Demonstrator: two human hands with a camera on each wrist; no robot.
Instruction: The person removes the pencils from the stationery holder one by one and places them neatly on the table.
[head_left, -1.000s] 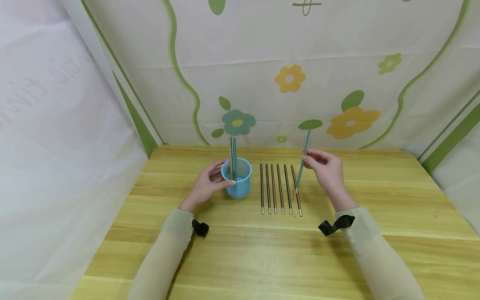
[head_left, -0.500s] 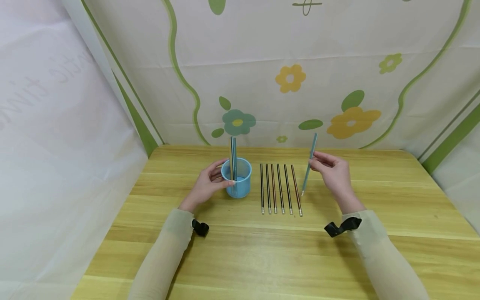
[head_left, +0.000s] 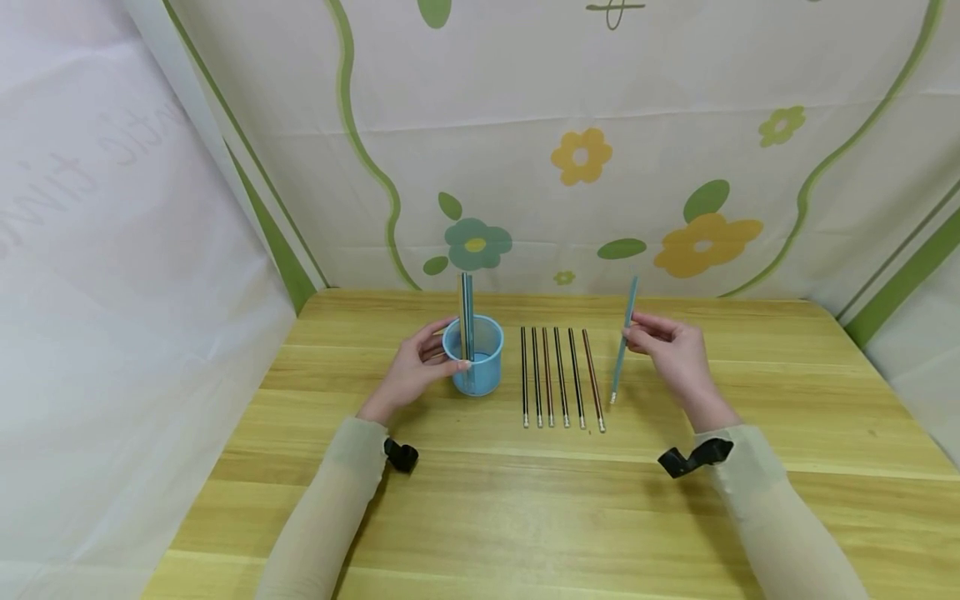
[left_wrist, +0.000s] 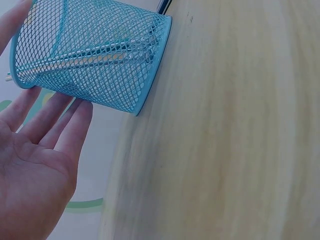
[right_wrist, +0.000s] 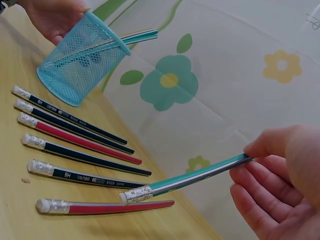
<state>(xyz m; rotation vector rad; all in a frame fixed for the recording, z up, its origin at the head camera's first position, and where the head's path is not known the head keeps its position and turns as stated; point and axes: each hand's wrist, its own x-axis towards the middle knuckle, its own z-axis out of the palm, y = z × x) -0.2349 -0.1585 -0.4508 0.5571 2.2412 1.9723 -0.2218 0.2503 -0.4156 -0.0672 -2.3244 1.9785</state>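
Observation:
My left hand (head_left: 408, 371) holds a blue mesh pencil cup (head_left: 486, 379), its thumb at the near rim and its fingers around the far side. A few pencils (head_left: 469, 304) stand in the cup, leaning to its left side. My right hand (head_left: 678, 358) pinches a blue-green pencil (head_left: 619, 367) between thumb and fingers, eraser end down. That pencil is steeply tilted just right of a row of pencils lying on the table. The row has several black pencils (right_wrist: 85, 156) and two red ones, with the rightmost red pencil (head_left: 592, 375) slightly slanted. All their white erasers point toward me.
The wooden table (head_left: 480, 517) ends at a white fabric wall (head_left: 450, 125) printed with flowers and vines. Another white fabric panel (head_left: 97, 292) hangs along the left side. A tiny dark speck lies near the row's eraser ends.
My right hand has moved right and slightly toward me with the blue-green pencil, from over the slanted red pencil to beside it. The left hand and cup have stayed still.

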